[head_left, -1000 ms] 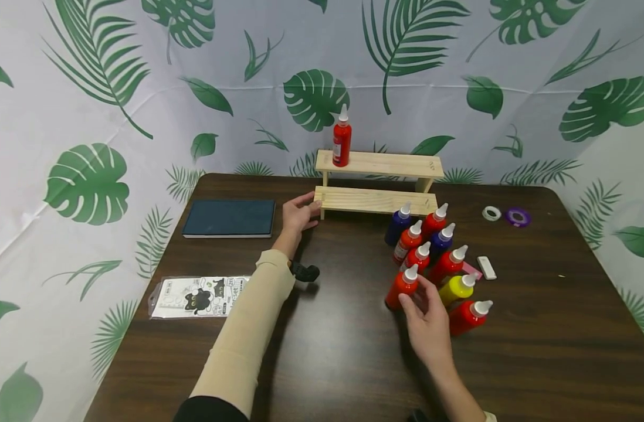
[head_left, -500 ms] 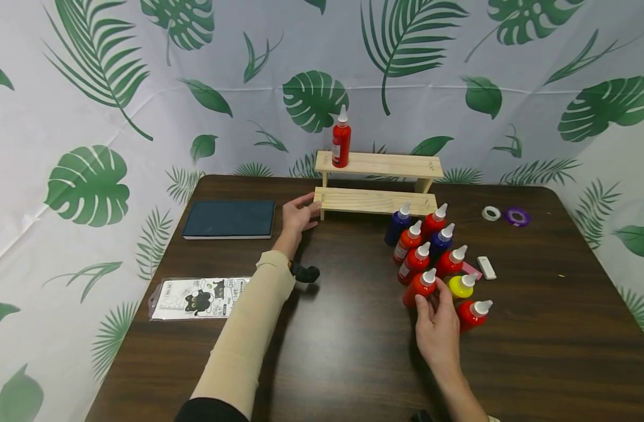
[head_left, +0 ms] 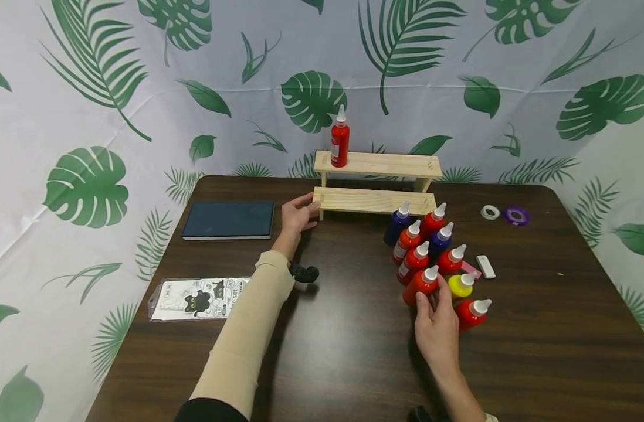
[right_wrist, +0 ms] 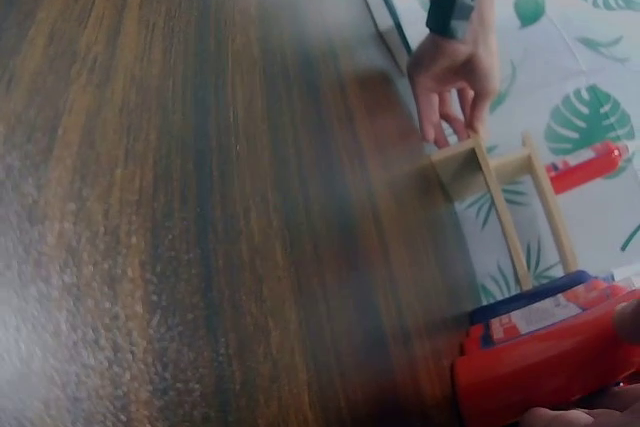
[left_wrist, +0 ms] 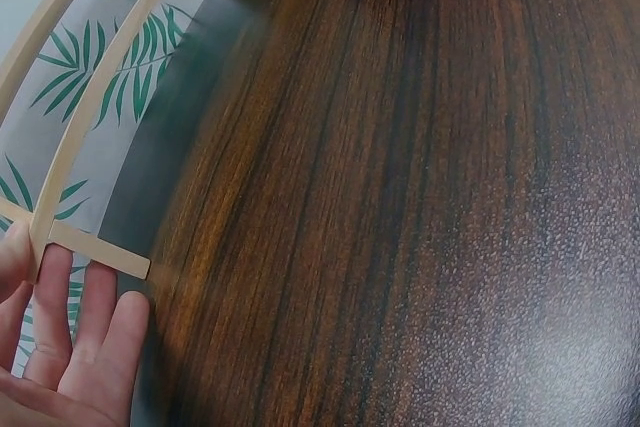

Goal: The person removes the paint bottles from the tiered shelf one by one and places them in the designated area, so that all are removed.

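My right hand (head_left: 437, 328) grips a red paint bottle (head_left: 419, 287) with a white nozzle cap, upright at the near left of a bottle group. In the right wrist view that red bottle (right_wrist: 540, 362) fills the lower right corner. My left hand (head_left: 297, 215) pinches the left end of a two-step wooden shelf (head_left: 375, 200), at its lower board. The left wrist view has the fingers (left_wrist: 95, 317) against the shelf's leg (left_wrist: 100, 250), with the thumb on the board. One red bottle (head_left: 339, 143) stands on the upper step, near its left end.
Blue bottles (head_left: 397, 225), a yellow bottle (head_left: 461, 286) and several red bottles (head_left: 471, 313) stand close around my right hand. Farther right lie a white eraser (head_left: 485, 266), white tape (head_left: 490, 212) and purple tape (head_left: 516, 215). A dark notebook (head_left: 228, 220) and a cat-print packet (head_left: 200, 298) lie left.
My right hand has moved slightly right with the red bottle, bringing it up against the group; over the last half second it stays put. The left hand keeps its place on the shelf.
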